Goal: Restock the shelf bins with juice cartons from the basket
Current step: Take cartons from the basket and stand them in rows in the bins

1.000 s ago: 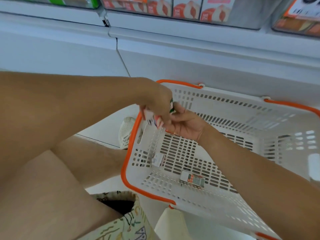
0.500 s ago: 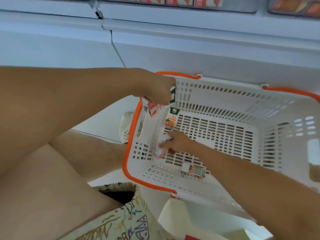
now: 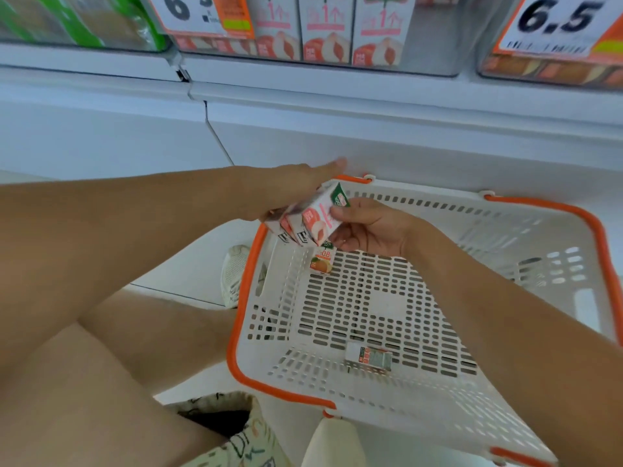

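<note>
Nearest the camera, a patterned fabric hem (image 3: 242,446) and bare legs filled the lower left of the view. Beyond them sat the white basket (image 3: 505,429) with an orange rim. One carton (image 3: 369,358) lay flat on the basket floor near its front wall. A second carton (image 3: 323,261) stood upright in the far left corner, directly below the hands.

Above that corner, both hands met on a bundle of cartons (image 3: 308,219). The left hand (image 3: 296,183) gripped the bundle from above and from the left, with its fingers closed over the tops and one finger extended forward. The right hand (image 3: 365,227) pressed the outermost peach-printed carton against the bundle, with the thumb on its face and the fingers curled beneath. The bundle appeared to hold three cartons; the exact count was unclear.

A white shoe (image 3: 234,274) rested on the floor just left of the basket. Farthest away, clear shelf bins (image 3: 435,38) held upright peach cartons (image 3: 325,28) behind price tags (image 3: 559,25).
</note>
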